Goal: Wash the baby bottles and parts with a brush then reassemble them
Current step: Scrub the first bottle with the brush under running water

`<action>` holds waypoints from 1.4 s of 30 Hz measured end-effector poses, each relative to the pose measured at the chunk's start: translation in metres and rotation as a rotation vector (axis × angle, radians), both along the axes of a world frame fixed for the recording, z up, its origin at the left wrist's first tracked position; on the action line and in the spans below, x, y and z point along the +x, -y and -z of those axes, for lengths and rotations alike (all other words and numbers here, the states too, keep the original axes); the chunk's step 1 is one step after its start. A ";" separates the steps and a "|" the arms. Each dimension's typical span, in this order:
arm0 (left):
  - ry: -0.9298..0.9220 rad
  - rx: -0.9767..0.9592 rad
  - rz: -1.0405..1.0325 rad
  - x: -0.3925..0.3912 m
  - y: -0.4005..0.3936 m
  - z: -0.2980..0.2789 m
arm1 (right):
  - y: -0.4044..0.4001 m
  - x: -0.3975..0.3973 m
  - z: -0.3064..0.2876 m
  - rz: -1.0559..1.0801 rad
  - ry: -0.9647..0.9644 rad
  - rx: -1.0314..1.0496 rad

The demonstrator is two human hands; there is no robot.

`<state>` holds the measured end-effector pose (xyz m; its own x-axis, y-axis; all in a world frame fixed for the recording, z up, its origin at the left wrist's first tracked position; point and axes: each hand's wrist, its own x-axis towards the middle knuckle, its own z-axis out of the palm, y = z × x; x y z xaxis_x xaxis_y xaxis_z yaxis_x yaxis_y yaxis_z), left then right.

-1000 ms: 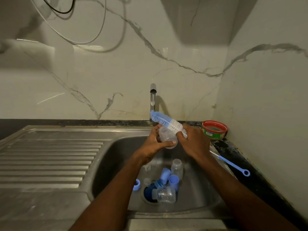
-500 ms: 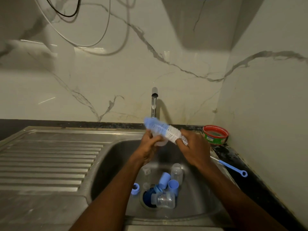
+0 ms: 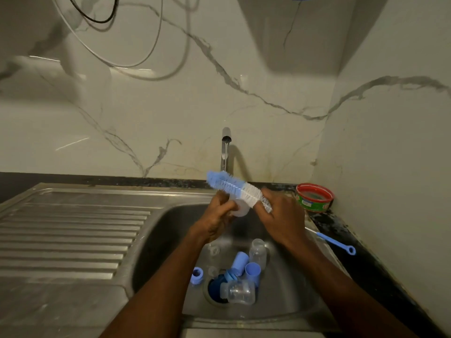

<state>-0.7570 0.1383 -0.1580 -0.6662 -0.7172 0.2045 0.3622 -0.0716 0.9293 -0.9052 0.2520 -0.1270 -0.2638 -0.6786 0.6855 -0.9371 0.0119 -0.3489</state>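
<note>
The stainless sink basin holds a cluster of baby-bottle parts around its drain. A clear bottle lies on its side right over the drain, its mouth toward the left. Just beyond it stand or lean two light-blue caps side by side, and farther back a second clear bottle rests tilted against the basin floor. A blue screw ring sits alone to the left of the drain, close to the left forearm. Two faint clear pieces — teats, by the look, though too pale to be sure — lie between the ring and the far bottle.

Above the basin, under the tap, both hands work together. The left hand is curled around a small clear bottle part, fingers wrapped over its near side so most of it is hidden. The right hand grips the bottle brush low on its white bristles; the blue-bristled end points up and left, and the white section lies against the clear part.

On the dark desk to the right, a red-rimmed green tub sits in the corner by the wall, with a thin blue teat brush lying nearer, its loop end toward the right. The ridged drainboard stretches away to the left of the basin.
</note>
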 end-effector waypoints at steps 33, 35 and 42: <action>-0.094 0.385 -0.224 -0.025 -0.004 -0.008 | 0.004 0.024 0.000 0.217 0.090 0.279; -0.052 0.381 -0.239 -0.025 -0.002 -0.005 | 0.003 0.031 0.005 0.152 0.082 0.270; 0.093 0.322 -0.383 -0.022 -0.005 -0.010 | 0.005 0.032 -0.011 0.215 0.012 0.351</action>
